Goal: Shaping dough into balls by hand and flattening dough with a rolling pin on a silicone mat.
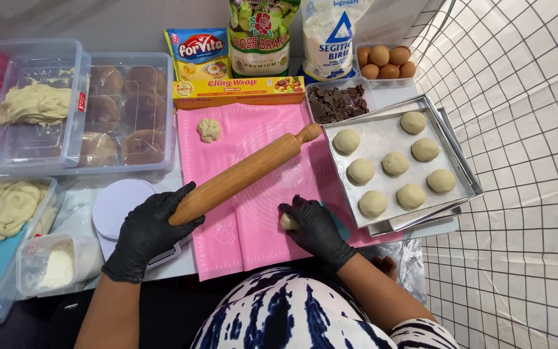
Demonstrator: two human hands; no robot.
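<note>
Head view: left hand (144,234) grips rolling pin (245,174); right hand (314,227) cups dough (288,222).

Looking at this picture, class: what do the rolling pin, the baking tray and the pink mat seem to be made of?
Rolling pin: wood, smooth brown grain. Baking tray: likely aluminium, dull silver sheen with folded rims. Pink mat: probably silicone, matte, thin and flexible-looking.

Bare pink mat (259,232) lies open at frame centre; the slanting rolling pin (243,174) crosses it, the baking tray (382,129) walls the right, tubs (130,110) crowd the left.
</note>
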